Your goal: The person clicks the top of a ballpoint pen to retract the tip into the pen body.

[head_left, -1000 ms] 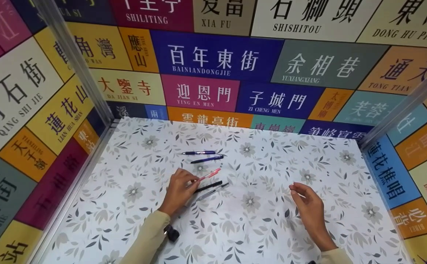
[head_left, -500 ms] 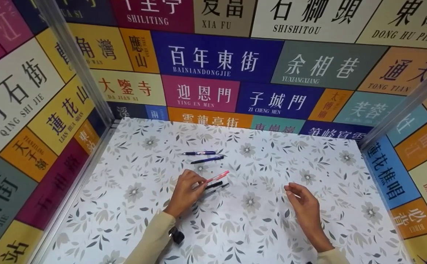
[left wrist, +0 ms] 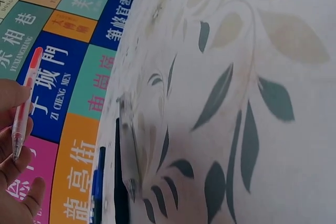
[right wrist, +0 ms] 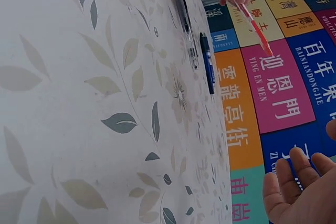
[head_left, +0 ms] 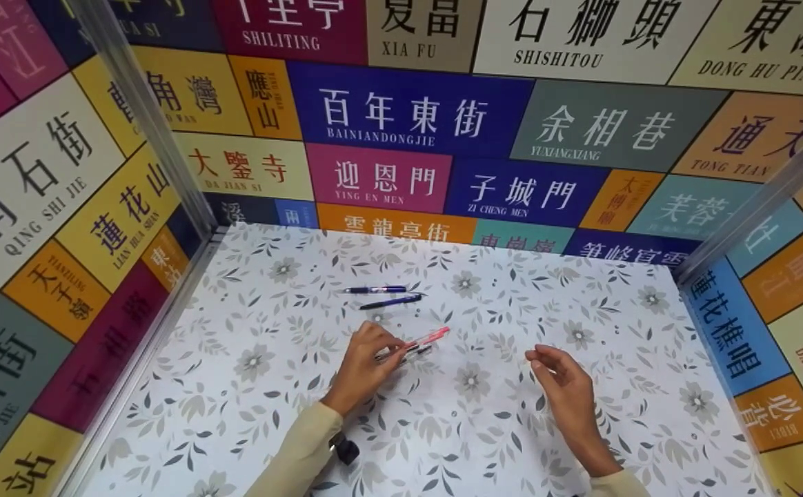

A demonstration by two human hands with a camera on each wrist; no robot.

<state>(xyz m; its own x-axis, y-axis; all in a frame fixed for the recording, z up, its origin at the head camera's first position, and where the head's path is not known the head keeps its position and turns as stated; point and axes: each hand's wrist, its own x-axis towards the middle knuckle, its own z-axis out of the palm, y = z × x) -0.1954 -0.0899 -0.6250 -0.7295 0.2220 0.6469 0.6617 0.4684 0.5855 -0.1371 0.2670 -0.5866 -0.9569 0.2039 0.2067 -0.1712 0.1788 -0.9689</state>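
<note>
A red pen with a clear barrel (head_left: 430, 337) is located just left of and below the middle of the head frame, its red end directed to the upper right. It is pinched between thumb and fingers by the left hand (head_left: 365, 362) and, as seen in both wrist views, is held above the tabletop. Beneath it, a black pen (left wrist: 121, 177) and a clear pen (left wrist: 128, 150) are seen side by side on the table; in the head view both are largely hidden. Two blue pens (head_left: 392, 301) are laid close together farther up the frame. The right hand (head_left: 568, 378) is raised at right of centre, fingers loosely bent, nothing held. Beige sleeves (head_left: 296, 452) are worn on both arms; a small black device (head_left: 345, 450) is noted at the left wrist. The table (head_left: 470, 435) is covered in a white leaf-and-flower print and bordered by coloured sign panels (head_left: 408, 114).
</note>
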